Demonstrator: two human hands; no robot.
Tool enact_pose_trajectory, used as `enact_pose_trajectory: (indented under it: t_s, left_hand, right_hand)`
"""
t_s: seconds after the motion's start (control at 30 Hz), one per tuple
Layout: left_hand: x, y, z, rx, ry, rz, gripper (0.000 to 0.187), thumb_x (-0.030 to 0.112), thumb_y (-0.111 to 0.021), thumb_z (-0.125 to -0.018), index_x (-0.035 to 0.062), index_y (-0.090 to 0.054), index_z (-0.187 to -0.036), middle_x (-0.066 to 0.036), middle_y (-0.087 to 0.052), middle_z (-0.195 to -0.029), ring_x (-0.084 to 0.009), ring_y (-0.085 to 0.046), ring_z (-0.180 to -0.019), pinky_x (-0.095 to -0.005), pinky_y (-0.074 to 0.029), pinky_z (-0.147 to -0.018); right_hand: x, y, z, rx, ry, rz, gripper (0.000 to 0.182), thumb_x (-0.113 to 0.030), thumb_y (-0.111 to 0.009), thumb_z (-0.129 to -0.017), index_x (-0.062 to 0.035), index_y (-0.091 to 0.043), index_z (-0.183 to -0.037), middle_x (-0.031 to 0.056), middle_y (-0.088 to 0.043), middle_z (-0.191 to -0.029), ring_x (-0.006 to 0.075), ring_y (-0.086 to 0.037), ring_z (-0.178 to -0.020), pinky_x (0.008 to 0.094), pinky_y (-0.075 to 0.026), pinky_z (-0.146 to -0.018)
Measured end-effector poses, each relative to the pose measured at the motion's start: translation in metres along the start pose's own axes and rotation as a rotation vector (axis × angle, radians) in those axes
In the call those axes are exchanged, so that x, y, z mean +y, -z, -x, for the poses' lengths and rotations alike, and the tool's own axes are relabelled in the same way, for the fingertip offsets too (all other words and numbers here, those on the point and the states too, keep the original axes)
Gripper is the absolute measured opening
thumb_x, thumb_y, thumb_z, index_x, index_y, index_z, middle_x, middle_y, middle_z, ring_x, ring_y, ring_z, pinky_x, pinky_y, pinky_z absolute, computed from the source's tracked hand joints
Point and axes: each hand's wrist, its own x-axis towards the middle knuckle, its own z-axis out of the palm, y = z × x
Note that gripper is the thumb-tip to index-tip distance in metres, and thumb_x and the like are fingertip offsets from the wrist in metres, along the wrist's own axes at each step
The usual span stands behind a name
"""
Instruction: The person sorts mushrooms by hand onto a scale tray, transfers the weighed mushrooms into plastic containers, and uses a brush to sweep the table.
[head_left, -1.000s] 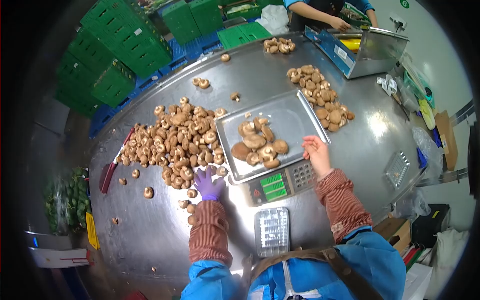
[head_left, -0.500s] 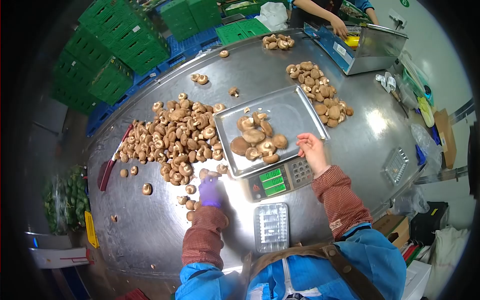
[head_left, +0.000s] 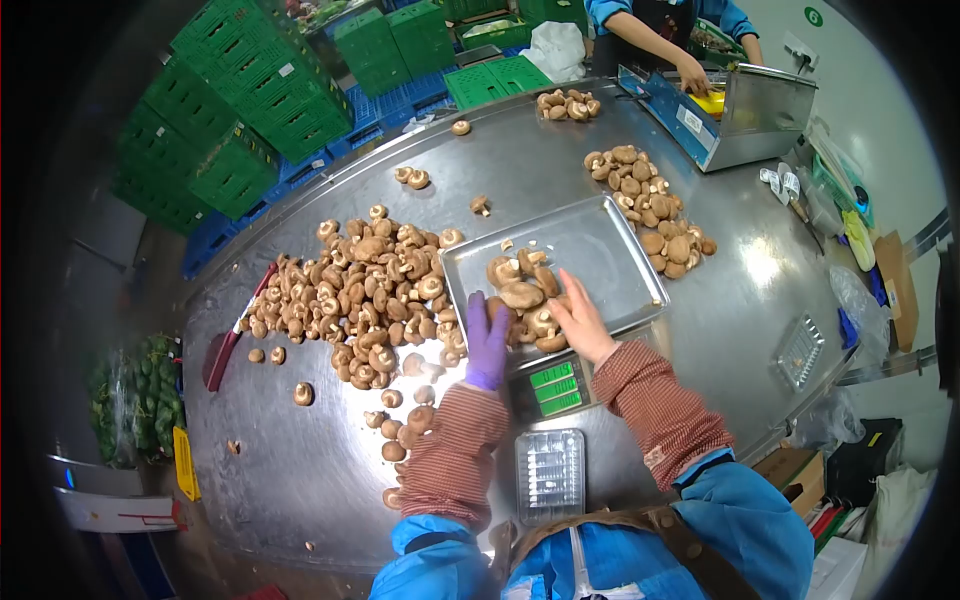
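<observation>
Brown shiitake mushrooms lie grouped in a metal tray that rests on a digital scale with a green display. At the left side of this group is my left hand in a purple glove, its fingers stretched out against the mushrooms. My bare right hand reaches in from the right, fingers extended and thumb apart, touching or nearly touching the mushrooms. Both hands stand open, cupped around the group, and partly hide it. An open clear plastic punnet sits in front of the scale.
A large shiitake pile spreads left of the tray; a smaller pile lies beyond it. A red-handled knife is at the left. Across the table, a person's hand works at a metal wrapping machine. Green crates stand behind.
My left hand has left the loose mushrooms by the pile and moved right into the tray. My right hand has moved left from the tray's right edge to the mushrooms. The display digits differ.
</observation>
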Motion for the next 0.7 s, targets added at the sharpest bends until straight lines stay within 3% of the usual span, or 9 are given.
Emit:
enact_pose_trajectory:
  t_s: [0.07, 0.2, 0.3, 0.37, 0.43, 0.47, 0.57, 0.7]
  left_hand:
    - [-0.004, -0.011, -0.004, 0.066, -0.152, -0.055, 0.051, 0.016, -0.062, -0.081, -0.0025, -0.043, -0.125, -0.02, -0.041, -0.131, -0.028, -0.039, -0.123, -0.0348, -0.031, -0.103]
    - [-0.011, -0.001, -0.008, 0.053, -0.045, 0.181, 0.038, -0.001, -0.062, -0.076, -0.0019, -0.053, -0.113, -0.016, -0.047, -0.126, -0.0239, -0.048, -0.115, -0.0323, -0.04, -0.096]
    - [0.003, 0.021, -0.006, 0.133, 0.091, 0.205, 0.036, 0.003, -0.062, -0.074, -0.0006, -0.056, -0.11, -0.015, -0.049, -0.123, -0.0227, -0.05, -0.111, -0.0318, -0.041, -0.095]
    - [0.025, 0.027, -0.005, 0.181, -0.011, 0.106, 0.037, 0.002, -0.064, -0.074, 0.0002, -0.056, -0.11, -0.014, -0.051, -0.12, -0.0221, -0.051, -0.109, -0.0323, -0.043, -0.092]
    - [0.048, 0.019, -0.011, 0.222, -0.105, 0.268, 0.037, 0.003, -0.066, -0.074, 0.0012, -0.056, -0.109, -0.014, -0.052, -0.119, -0.0224, -0.051, -0.11, -0.0334, -0.042, -0.092]
    - [0.054, 0.011, -0.02, 0.128, -0.187, 0.269, 0.037, 0.004, -0.066, -0.074, 0.0012, -0.056, -0.109, -0.014, -0.051, -0.121, -0.0228, -0.05, -0.111, -0.0349, -0.041, -0.094]
    - [0.056, -0.021, -0.035, -0.124, -0.148, 0.281, 0.038, 0.005, -0.066, -0.076, -0.0002, -0.054, -0.111, -0.015, -0.05, -0.124, -0.0249, -0.049, -0.114, -0.0343, -0.038, -0.098]
    - [0.045, -0.029, -0.046, -0.26, -0.205, 0.041, 0.04, 0.004, -0.065, -0.076, 0.0011, -0.054, -0.114, -0.015, -0.051, -0.124, -0.0247, -0.05, -0.114, -0.0327, -0.039, -0.097]
  right_hand:
    - [-0.003, -0.005, 0.002, 0.002, 0.037, 0.086, 0.061, -0.021, -0.053, -0.087, 0.0008, -0.025, -0.137, 0.0231, -0.027, -0.14, 0.0353, -0.029, -0.129, 0.0368, -0.024, -0.107]
    - [-0.001, 0.002, 0.008, -0.017, 0.037, 0.064, 0.062, -0.015, -0.055, -0.085, 0.002, -0.025, -0.136, 0.0235, -0.028, -0.139, 0.0353, -0.029, -0.129, 0.0368, -0.026, -0.106]
    - [0.005, 0.003, 0.008, 0.054, 0.071, 0.029, 0.061, -0.015, -0.056, -0.085, 0.0019, -0.026, -0.136, 0.0234, -0.029, -0.138, 0.0348, -0.031, -0.128, 0.0369, -0.026, -0.106]
    - [0.006, 0.005, 0.006, 0.093, 0.051, 0.01, 0.06, -0.016, -0.055, -0.086, 0.0019, -0.027, -0.136, 0.0234, -0.031, -0.137, 0.0346, -0.031, -0.128, 0.0371, -0.026, -0.106]
    - [0.008, 0.002, 0.005, 0.127, 0.029, -0.008, 0.059, -0.016, -0.054, -0.086, 0.002, -0.027, -0.135, 0.0234, -0.032, -0.137, 0.0345, -0.032, -0.128, 0.0372, -0.026, -0.106]
    - [0.009, 0.0, 0.004, 0.15, 0.026, -0.044, 0.057, -0.018, -0.052, -0.087, 0.0023, -0.028, -0.135, 0.0234, -0.033, -0.136, 0.0343, -0.032, -0.128, 0.0373, -0.026, -0.106]
    - [0.006, -0.004, 0.003, 0.175, 0.027, -0.087, 0.054, -0.019, -0.049, -0.089, 0.003, -0.029, -0.134, 0.0233, -0.034, -0.135, 0.034, -0.032, -0.127, 0.0374, -0.026, -0.106]
    - [0.014, 0.002, 0.005, 0.112, 0.023, -0.127, 0.052, -0.019, -0.047, -0.091, 0.0039, -0.029, -0.134, 0.0231, -0.034, -0.135, 0.0332, -0.033, -0.127, 0.0372, -0.026, -0.105]
